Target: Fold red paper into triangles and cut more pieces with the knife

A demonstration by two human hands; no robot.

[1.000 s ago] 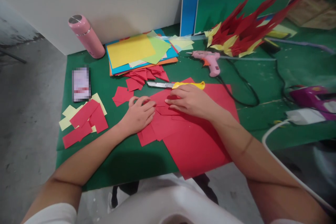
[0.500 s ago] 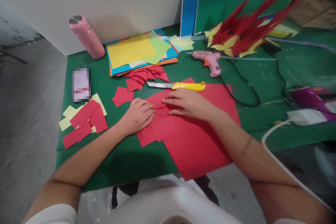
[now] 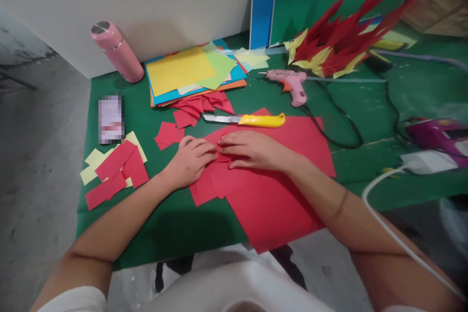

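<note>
Between my two hands is a small folded piece of red paper (image 3: 223, 158). My left hand (image 3: 192, 160) has its fingers curled over the left edge of that piece. From the other side my right hand (image 3: 254, 150) pinches it, its thumb partly below the other fingers. Beneath lie cut red paper squares (image 3: 219, 183) and a large red paper sheet (image 3: 278, 204). Just beyond my right hand rests a yellow utility knife (image 3: 261, 120), blade out to the left. Folded red pieces (image 3: 203, 103) are heaped behind my left hand. The fingertips hide part of the held piece.
At the left are red and pale yellow scraps (image 3: 109, 170), a phone (image 3: 111, 119) and a pink bottle (image 3: 119, 53). Coloured sheets (image 3: 175, 73) are stacked behind. A pink glue gun (image 3: 290, 83) with a black cord and a red paper flame shape (image 3: 336, 39) occupy the back right.
My right hand has shifted slightly left and toward me, closer to my left hand over the small red piece. The view has moved slightly.
</note>
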